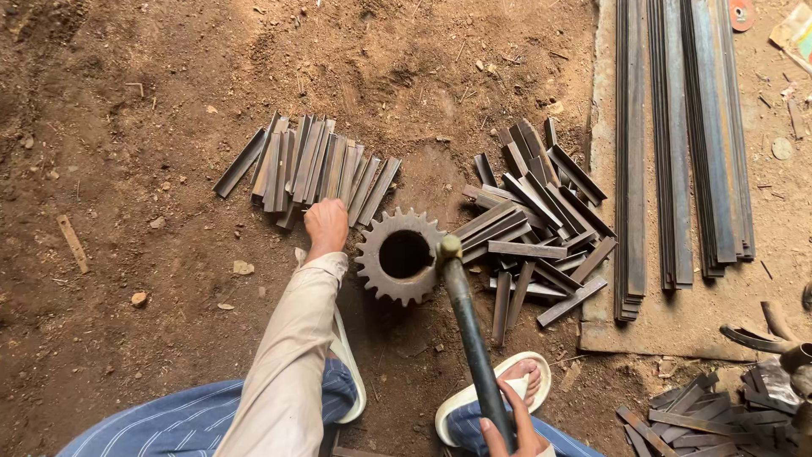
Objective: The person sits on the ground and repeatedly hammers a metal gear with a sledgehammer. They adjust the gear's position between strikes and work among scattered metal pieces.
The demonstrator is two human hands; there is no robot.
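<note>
My left hand [326, 223] reaches down onto the near end of a row of short steel angle pieces [309, 167] laid side by side on the dirt; whether it grips one is hidden. My right hand [510, 428] holds the dark handle of a hammer [467, 330]. The hammer head [447, 246] rests at the right rim of a large rusty gear wheel [400, 255], which lies flat on the ground between the two piles. A loose heap of similar angle pieces [534, 218] lies to the right of the gear.
Long steel angle bars [683, 135] lie on a slab at the right. More offcuts [710, 415] and curved scrap [761, 334] sit at the bottom right. My feet in white sandals [516, 382] are just below the gear. Loose brown dirt [127, 127] covers the left.
</note>
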